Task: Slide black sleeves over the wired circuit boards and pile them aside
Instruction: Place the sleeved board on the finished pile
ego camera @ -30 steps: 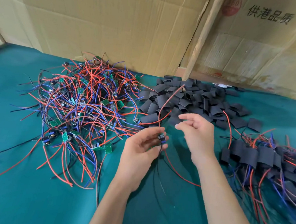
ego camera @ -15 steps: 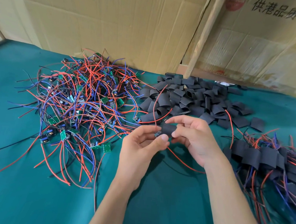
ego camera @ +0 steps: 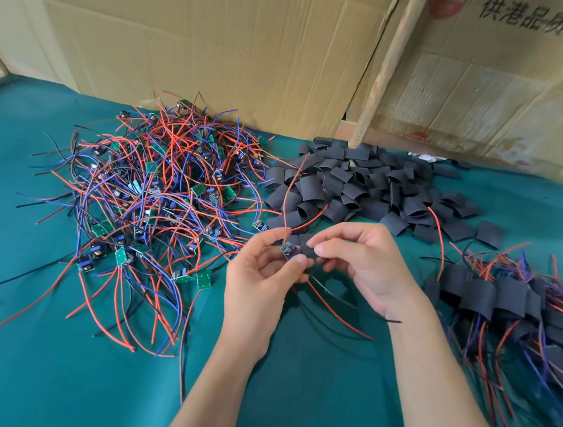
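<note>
Pinching the little circuit board (ego camera: 287, 249) in my left hand (ego camera: 262, 273), I am keeping it steady, wires trailing below my fingers. My right hand (ego camera: 359, 262) is pinching a black sleeve (ego camera: 305, 245) right beside it (lining up the opening).

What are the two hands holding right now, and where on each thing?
The left hand pinches a small circuit board by its lower edge. The right hand pinches a black sleeve at its right end, beside the board.

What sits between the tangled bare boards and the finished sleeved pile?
Head view: both hands, left hand pinching a board, right hand holding a sleeve.
</note>
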Motion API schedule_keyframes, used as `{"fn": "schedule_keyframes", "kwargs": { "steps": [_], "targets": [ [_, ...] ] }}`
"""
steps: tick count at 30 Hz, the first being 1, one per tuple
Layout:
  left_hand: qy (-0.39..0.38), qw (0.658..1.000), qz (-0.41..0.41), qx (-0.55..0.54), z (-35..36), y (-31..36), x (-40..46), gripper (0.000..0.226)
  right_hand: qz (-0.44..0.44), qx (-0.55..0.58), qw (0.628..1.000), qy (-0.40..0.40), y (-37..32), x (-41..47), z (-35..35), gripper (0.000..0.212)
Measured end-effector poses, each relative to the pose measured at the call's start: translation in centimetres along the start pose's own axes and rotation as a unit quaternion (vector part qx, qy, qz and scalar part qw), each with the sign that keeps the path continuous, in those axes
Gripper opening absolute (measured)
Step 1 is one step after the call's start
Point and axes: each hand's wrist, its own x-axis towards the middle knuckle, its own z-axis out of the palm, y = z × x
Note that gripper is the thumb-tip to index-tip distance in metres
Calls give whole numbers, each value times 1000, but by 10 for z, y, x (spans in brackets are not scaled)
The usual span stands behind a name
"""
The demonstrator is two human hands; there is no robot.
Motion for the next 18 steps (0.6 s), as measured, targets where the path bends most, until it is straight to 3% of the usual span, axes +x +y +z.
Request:
{"fn": "schedule_keyframes", "kwargs": {
  "steps": [4,6,8,11,13,16,18],
  "targets": [
    [3,1000,0,13,0,1,0,20,-23,13,996,83,0,1,-2,5],
    [-11,999,3,42,2,1,-1,8,-28,38,992,117,-2,0,-6,18],
    [-14,996,11,84,4,-1,-3,16,-23,64,993,99,-3,0,-10,27],
    [-3,992,18,122,6,-3,-3,26,-16,107,994,11,-5,-2,-10,22],
    [6,992,23,124,7,-3,-3,24,-16,130,991,-5,-5,-1,-8,36],
    [10,992,20,121,7,-2,-4,19,-25,158,986,46,-6,1,-6,46],
    [9,993,15,121,7,-2,-4,19,-36,187,975,111,-9,2,-11,42]
  ]
}}
